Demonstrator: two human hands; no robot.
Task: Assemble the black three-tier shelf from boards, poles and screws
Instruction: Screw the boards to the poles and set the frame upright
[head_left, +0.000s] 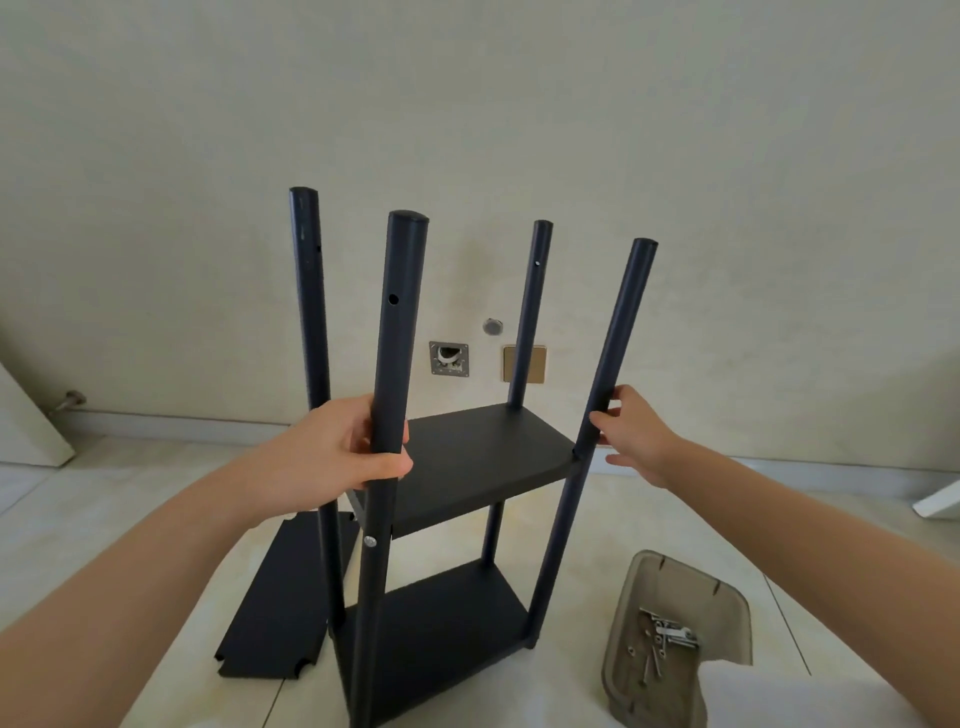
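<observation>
Fingers and thumb of the left hand wrap closed around the near left pole just above the middle board, while the right hand rests loosely spread against the near right pole, fingertips touching it without closing, as a person steadies a half-built black shelf standing on a pale tiled floor before a cream wall. Two of the three tiers appear fitted: the bottom board sits low between the four poles, and the middle board is held about halfway up, a silver screw showing in the near left pole at its level. The pole tops stand bare, each near one with an empty hole close to its cap, which suggests the top tier is yet to go on. The third board lies flat on the floor, just left of the frame, its notched corners visible. A grey plastic tray to the right holds the remaining screws and what looks like a small wrench. Whether every screw on the two lower tiers is tight cannot be told from here.
</observation>
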